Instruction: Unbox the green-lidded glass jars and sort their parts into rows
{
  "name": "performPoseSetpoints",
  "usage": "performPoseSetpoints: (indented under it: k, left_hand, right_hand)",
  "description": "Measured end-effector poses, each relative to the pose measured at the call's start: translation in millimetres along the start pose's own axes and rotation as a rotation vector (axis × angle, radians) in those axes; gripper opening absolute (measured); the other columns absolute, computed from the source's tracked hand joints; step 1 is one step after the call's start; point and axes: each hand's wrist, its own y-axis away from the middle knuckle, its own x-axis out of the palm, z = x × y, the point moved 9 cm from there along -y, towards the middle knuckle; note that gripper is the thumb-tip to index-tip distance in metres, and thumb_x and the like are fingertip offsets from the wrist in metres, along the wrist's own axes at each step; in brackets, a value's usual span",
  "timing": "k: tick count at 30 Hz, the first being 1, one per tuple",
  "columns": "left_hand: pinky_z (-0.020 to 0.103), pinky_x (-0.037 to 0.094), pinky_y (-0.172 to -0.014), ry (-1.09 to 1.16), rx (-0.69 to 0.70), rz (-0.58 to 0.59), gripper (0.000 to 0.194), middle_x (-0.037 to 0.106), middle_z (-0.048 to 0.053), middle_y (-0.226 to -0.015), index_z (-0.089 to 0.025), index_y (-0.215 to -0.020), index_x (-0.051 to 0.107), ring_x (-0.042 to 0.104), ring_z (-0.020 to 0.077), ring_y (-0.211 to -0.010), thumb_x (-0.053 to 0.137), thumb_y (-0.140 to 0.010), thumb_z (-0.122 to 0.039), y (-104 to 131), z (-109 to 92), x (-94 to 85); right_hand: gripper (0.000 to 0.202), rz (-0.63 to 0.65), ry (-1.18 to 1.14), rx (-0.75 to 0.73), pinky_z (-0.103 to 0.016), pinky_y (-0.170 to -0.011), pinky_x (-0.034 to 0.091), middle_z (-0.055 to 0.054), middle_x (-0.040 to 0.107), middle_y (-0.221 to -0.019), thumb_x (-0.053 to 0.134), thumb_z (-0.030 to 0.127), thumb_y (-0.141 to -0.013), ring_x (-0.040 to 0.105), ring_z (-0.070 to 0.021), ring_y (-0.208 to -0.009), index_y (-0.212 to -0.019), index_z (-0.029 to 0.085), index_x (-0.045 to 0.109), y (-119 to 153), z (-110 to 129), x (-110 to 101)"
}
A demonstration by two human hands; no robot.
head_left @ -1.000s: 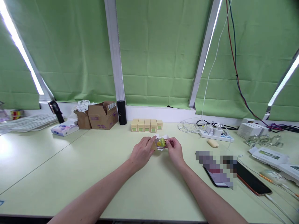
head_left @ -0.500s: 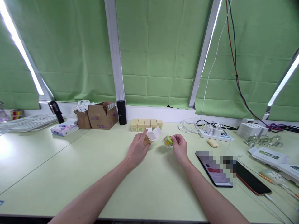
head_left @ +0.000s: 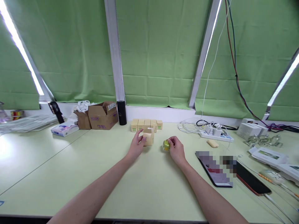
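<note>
A small tan cardboard box stands upright on the table, its top flap raised. At its left side is my left hand, thumb on the near face and a finger by the top edge, so the fingers close around that side. My right hand pinches a small clear jar with a green lid, held at or just above the tabletop, to the right of the box. What is inside the jar looks yellowish. Behind the box is a row of several similar small boxes, partly hidden by it.
At the back left are an opened brown carton, a black cylinder and a tissue pack. Two phones lie by my right forearm. A power strip with cables and a beige rounded object are beyond them.
The box has gone from tilted in my left hand to upright on the table, its flap turned away. The jar has been turned lid-up and lowered slightly in my right hand.
</note>
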Motion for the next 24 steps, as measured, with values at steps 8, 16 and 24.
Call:
performPoseSetpoints:
  k: [8, 16, 24]
  left_hand:
    - [0.044, 0.066, -0.081, 0.352, -0.182, -0.044, 0.043, 0.068, 0.011, -0.133, -0.025, -0.132, 0.059, 0.073, 0.0247, -0.104, 0.069, -0.094, -0.041, -0.4, 20.0, -0.9]
    - [0.038, 0.065, -0.079, 0.460, -0.249, -0.041, 0.021, 0.075, 0.012, -0.120, -0.019, -0.117, 0.067, 0.076, 0.0219, -0.094, 0.058, -0.099, -0.025, 4.9, 17.0, 5.0]
    - [0.036, 0.065, -0.080, 0.474, -0.271, -0.020, 0.021, 0.075, 0.014, -0.119, -0.016, -0.116, 0.069, 0.077, 0.0238, -0.095, 0.060, -0.098, -0.022, 6.2, 19.5, 7.9]
  right_hand:
    - [0.023, 0.034, 0.089, -0.019, -0.033, -0.072, 0.043, -0.004, 0.072, -0.088, 0.045, 0.042, -0.095, 0.063, -0.0234, -0.079, -0.089, 0.025, 0.059, 2.3, 2.9, 4.0]
    - [0.023, 0.080, 0.139, -0.037, -0.032, -0.069, 0.044, -0.003, 0.072, -0.086, 0.045, 0.041, -0.096, 0.063, -0.0223, -0.076, -0.087, 0.026, 0.060, 3.9, 1.8, 9.3]
    - [0.026, 0.017, 0.149, -0.171, -0.045, -0.094, 0.050, -0.012, 0.070, -0.113, 0.051, 0.038, -0.095, 0.062, -0.0284, -0.110, -0.108, 0.023, 0.067, 11.7, 31.1, 1.9]
